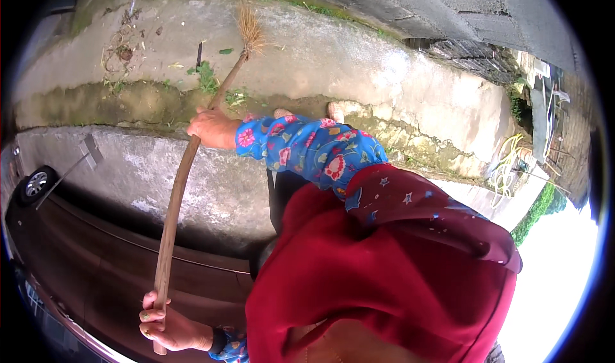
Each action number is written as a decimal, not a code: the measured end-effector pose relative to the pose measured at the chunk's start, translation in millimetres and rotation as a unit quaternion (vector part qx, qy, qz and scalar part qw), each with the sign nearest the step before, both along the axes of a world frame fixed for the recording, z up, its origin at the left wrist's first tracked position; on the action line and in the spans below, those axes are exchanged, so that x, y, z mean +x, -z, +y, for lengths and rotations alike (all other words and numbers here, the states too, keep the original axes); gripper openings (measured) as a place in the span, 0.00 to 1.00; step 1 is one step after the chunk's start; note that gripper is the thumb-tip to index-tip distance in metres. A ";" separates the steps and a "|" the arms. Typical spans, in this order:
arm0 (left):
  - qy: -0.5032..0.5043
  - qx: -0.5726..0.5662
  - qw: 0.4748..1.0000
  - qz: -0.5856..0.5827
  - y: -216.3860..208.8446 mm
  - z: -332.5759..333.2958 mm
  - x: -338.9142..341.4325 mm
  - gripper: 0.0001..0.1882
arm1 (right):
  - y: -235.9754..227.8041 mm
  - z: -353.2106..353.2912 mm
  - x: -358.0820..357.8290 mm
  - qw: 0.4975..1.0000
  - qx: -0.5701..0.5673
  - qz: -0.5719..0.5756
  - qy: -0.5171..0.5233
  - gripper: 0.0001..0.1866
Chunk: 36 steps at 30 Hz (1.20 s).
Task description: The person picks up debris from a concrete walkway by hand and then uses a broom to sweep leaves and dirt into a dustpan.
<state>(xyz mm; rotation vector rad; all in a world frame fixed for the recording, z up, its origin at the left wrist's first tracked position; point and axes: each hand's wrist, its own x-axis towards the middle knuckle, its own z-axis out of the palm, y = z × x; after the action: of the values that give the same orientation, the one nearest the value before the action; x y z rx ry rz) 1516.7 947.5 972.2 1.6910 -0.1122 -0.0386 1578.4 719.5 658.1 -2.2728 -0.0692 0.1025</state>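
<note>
Head view shows one broom with a long wooden handle and a straw head, held by both hands. One hand, on a blue flowered sleeve, is clenched round the middle of the handle; which of the person's hands it is cannot be told from this rotated view, and it is taken here as the right. The other hand, taken as the left, is clenched round the handle's butt end near the lower edge of the picture. The straw head rests on a concrete slab near its upper edge. Progress, judged: sweeping is partway; the slab's middle and right stretch look bare, while debris of dry twigs and leaves lies toward its left end, with green scraps just beside the handle. That left stretch appears to remain. Count: one broom, two hands, one red garment filling the lower right. A dark car with one wheel visible stands at the left, apart from the broom. A shallow gutter runs along the slab's lower edge.
</note>
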 end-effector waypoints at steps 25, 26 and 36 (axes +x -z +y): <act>-0.174 -0.024 0.981 -0.083 -19.1 49.8 24.3 0.16 | -22.3 73.8 65.0 0.991 0.041 -0.077 -0.101 0.08; -0.193 -0.030 0.977 -0.082 -18.9 35.4 38.0 0.16 | -20.3 68.0 66.2 0.980 0.112 -0.159 -0.032 0.08; -0.240 0.054 0.954 -0.173 73.7 -42.4 150.2 0.20 | 282.3 -230.8 52.3 0.942 0.142 0.149 0.265 0.09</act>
<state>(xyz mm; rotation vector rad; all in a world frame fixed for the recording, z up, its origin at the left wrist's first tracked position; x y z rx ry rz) 1666.9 905.0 898.5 1.7807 0.0438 0.6284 1630.7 488.7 375.8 -1.8929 0.6450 0.1395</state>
